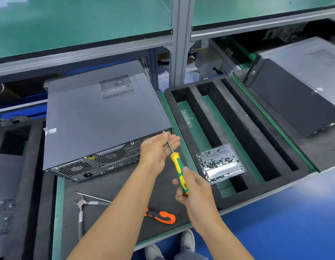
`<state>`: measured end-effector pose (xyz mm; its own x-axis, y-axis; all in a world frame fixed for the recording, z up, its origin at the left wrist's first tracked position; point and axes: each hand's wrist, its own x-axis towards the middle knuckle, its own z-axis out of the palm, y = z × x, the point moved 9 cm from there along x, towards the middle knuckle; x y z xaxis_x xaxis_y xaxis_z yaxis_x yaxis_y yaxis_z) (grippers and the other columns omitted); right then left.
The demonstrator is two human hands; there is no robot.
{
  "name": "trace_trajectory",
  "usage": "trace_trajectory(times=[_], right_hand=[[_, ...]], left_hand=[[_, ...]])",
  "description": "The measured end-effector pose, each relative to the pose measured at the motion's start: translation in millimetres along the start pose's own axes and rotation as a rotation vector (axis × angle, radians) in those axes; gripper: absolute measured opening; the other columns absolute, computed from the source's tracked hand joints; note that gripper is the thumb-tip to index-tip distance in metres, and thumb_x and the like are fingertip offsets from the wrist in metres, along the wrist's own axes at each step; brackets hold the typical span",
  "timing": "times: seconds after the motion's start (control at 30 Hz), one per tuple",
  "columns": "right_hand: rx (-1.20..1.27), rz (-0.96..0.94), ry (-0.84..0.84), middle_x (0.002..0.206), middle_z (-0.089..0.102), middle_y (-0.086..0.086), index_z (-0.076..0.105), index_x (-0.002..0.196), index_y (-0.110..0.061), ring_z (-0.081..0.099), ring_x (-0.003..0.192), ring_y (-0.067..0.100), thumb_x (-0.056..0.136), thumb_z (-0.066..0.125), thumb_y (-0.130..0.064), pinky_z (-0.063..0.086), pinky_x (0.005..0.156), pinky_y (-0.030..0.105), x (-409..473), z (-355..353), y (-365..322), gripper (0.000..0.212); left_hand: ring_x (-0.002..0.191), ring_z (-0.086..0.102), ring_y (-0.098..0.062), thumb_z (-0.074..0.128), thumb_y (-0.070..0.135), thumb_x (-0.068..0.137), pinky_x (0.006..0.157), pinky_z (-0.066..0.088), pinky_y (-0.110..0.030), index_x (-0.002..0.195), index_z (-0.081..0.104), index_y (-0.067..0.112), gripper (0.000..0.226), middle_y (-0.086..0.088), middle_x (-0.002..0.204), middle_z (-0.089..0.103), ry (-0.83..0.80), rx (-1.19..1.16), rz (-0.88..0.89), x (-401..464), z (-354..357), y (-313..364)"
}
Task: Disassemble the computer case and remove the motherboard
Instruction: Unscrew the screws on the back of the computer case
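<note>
A grey computer case (99, 117) lies on its side on the dark mat, its rear panel with fan grilles and ports facing me. My right hand (193, 188) grips the yellow-and-green handle of a screwdriver (178, 169). The metal shaft points up-left, its tip at the case's top right rear corner. My left hand (157, 149) is open, palm up, cupped under the shaft and tip, fingers spread beside the case corner. Whether a screw sits on the tip is too blurred to tell.
A clear plastic tray (220, 163) with several small black screws rests on the black foam organiser (238, 128) at right. Pliers (84, 205) and an orange-handled screwdriver (162, 216) lie on the mat near the front edge. Another case (294, 94) sits far right.
</note>
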<state>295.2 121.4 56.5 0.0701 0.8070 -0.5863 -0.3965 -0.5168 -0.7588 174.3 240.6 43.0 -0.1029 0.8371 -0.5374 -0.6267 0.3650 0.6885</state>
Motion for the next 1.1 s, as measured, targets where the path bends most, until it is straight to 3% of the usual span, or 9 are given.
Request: trace_trajectory(times=[0.07,0.17,0.3,0.37,0.53,0.73,0.83,0.97,1.1], right_hand=[[-0.196,-0.180,0.069,0.080,0.063,-0.002,0.065,0.102,-0.022,0.054,0.063,0.009,0.091,0.066,-0.033,0.049,0.063,0.026,2,-7,-15,0.015],[-0.302,-0.253,0.081,0.086,0.061,-0.009,0.060,0.101,-0.032,0.056,0.073,0.006,0.082,0.075,-0.038,0.047,0.070,0.026,2,-7,-17,0.025],[0.261,0.093,-0.071,0.085,0.068,0.010,0.064,0.111,-0.012,0.055,0.059,0.015,0.092,0.056,-0.051,0.049,0.053,0.027,3,8,7,0.044],[0.286,0.161,-0.083,0.087,0.069,0.020,0.065,0.110,-0.004,0.057,0.057,0.016,0.101,0.047,-0.041,0.048,0.048,0.025,5,7,12,0.042],[-0.026,-0.135,0.092,0.091,0.067,-0.003,0.070,0.098,-0.030,0.058,0.070,0.008,0.092,0.065,-0.033,0.049,0.067,0.023,7,-13,-10,0.009],[-0.418,-0.523,0.109,0.103,0.054,-0.012,0.055,0.098,-0.050,0.057,0.093,0.004,0.088,0.070,-0.027,0.047,0.075,0.015,-6,-4,-40,0.029],[-0.209,-0.324,0.043,0.099,0.062,-0.017,0.054,0.113,-0.044,0.062,0.086,0.009,0.092,0.062,-0.041,0.049,0.070,0.023,1,-5,-18,0.022],[0.277,0.179,-0.107,0.088,0.071,0.019,0.062,0.115,-0.007,0.059,0.058,0.018,0.102,0.042,-0.043,0.045,0.049,0.024,5,9,21,0.043],[-0.035,-0.036,0.032,0.089,0.073,0.008,0.070,0.103,-0.016,0.059,0.061,0.013,0.096,0.057,-0.036,0.050,0.057,0.025,10,-8,6,0.025]], left_hand=[[0.080,0.074,-0.032,0.068,0.008,0.089,0.061,0.059,-0.030,0.096,0.064,-0.009,0.018,-0.018,0.080,0.074,-0.003,0.075,0.003,-2,0,-1],[0.079,0.074,-0.029,0.070,0.006,0.087,0.059,0.058,-0.027,0.098,0.064,-0.010,0.020,-0.018,0.082,0.074,0.005,0.116,0.003,-4,0,0],[0.078,0.074,-0.032,0.059,0.000,0.094,0.061,0.059,-0.030,0.102,0.059,-0.013,0.016,-0.023,0.086,0.071,-0.021,0.062,-0.021,-5,4,1],[0.080,0.073,-0.032,0.053,0.000,0.097,0.062,0.059,-0.030,0.104,0.059,-0.013,0.016,-0.022,0.086,0.072,-0.046,0.040,-0.031,-6,6,0],[0.082,0.073,-0.032,0.045,0.004,0.102,0.063,0.059,-0.031,0.103,0.059,-0.010,0.020,-0.020,0.086,0.074,-0.070,-0.017,-0.066,-7,10,-5],[0.076,0.074,-0.027,0.066,0.007,0.090,0.060,0.058,-0.028,0.098,0.064,-0.010,0.019,-0.017,0.079,0.073,-0.006,0.106,-0.024,-4,1,1],[0.076,0.074,-0.029,0.059,0.004,0.095,0.059,0.058,-0.029,0.099,0.062,-0.011,0.015,-0.017,0.078,0.074,-0.008,0.118,-0.033,-2,1,1],[0.078,0.074,-0.031,0.047,0.002,0.100,0.060,0.059,-0.030,0.099,0.060,-0.010,0.017,-0.018,0.080,0.074,-0.034,0.077,-0.058,-1,1,-1],[0.084,0.073,-0.033,0.047,0.002,0.100,0.063,0.059,-0.031,0.104,0.060,-0.012,0.019,-0.022,0.089,0.073,-0.054,0.018,-0.062,-3,2,-3]])
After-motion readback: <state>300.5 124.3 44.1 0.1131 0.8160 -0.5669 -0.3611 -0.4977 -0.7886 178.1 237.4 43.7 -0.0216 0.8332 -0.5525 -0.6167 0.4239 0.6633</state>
